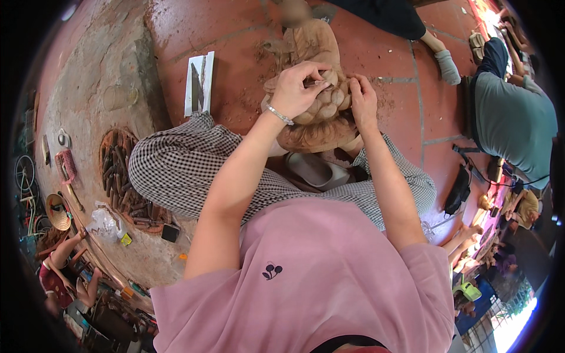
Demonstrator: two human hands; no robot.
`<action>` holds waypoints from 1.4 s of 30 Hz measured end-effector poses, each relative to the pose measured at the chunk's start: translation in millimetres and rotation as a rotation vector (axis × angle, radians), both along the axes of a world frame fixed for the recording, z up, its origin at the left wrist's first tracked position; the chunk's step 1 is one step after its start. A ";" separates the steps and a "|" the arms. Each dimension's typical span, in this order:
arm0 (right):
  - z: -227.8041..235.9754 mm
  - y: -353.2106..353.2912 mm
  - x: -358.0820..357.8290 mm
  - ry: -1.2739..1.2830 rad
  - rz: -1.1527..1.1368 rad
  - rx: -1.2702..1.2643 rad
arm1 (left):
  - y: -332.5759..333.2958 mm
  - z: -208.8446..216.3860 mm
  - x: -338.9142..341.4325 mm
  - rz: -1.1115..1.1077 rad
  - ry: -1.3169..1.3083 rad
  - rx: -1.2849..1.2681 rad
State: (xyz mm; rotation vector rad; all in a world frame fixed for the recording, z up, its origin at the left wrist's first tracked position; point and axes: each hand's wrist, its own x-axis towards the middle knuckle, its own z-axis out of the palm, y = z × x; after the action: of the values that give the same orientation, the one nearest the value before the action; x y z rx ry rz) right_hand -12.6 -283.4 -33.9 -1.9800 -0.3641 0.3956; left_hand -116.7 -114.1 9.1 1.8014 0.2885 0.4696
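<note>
The person sits on a red tiled floor point(235, 35) with a clay figurine point(315, 88) resting on the lap, between the knees in checked trousers point(176, 170). The figurine is a seated brown figure with a rounded, lumpy base; its top is blurred. The left hand point(292, 91), with a silver bracelet point(279, 114) on the wrist, lies over the front of the figurine, its fingers point(315, 70) curled and pinched around a small thin tool point(316, 84) pressed to the clay. The right hand point(364, 100) steadies the figurine from the other side, its fingers point(357, 85) bent against the surface, gripping the clay itself. Clay crumbs are scattered on the tiles around the piece. A white rectangular tray point(199, 82) holding dark blades lies on the floor to the left, well apart from the hands. Farther left, on a grey concrete slab point(112, 70), stands a round basket point(126, 182) full of dark sticks. Another person in a grey-green shirt point(512, 117) sits at the right.
</note>
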 end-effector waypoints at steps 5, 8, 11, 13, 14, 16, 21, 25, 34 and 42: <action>-6.2 -2.7 2.0 -0.049 0.011 0.017 | -23.8 11.3 20.3 0.220 0.152 0.145; -2.8 -3.5 0.8 0.007 0.001 0.003 | -31.6 16.4 30.9 0.303 0.183 0.376; 7.3 -0.5 -8.0 -0.061 -0.022 -0.012 | -39.8 20.5 13.0 0.361 0.159 0.332; 7.4 0.7 -5.2 -0.052 -0.022 0.005 | -41.8 14.4 5.8 0.377 0.060 0.363; 7.0 0.7 -4.9 -0.041 -0.021 0.011 | -42.6 12.4 3.9 0.384 0.016 0.377; 7.8 -0.8 -3.8 -0.024 -0.016 0.000 | -44.1 13.7 13.2 0.369 0.095 0.367; 10.2 -1.1 -6.6 0.038 -0.027 0.021 | -37.8 28.9 29.8 0.304 0.275 0.408; 14.7 0.1 -7.6 0.027 -0.044 0.009 | -41.2 27.3 18.7 0.319 0.220 0.376; 10.2 -1.7 -7.0 -0.005 -0.031 0.000 | -36.5 38.2 45.2 0.198 0.496 0.550; 9.7 -1.1 -4.0 0.018 -0.021 0.016 | -24.8 30.8 59.9 0.162 0.521 0.590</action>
State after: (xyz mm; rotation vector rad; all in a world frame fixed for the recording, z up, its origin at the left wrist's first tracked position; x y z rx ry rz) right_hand -16.5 -284.5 -24.2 -1.9618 -0.3341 0.3957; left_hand -56.8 -138.9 39.9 2.4818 0.7169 0.1922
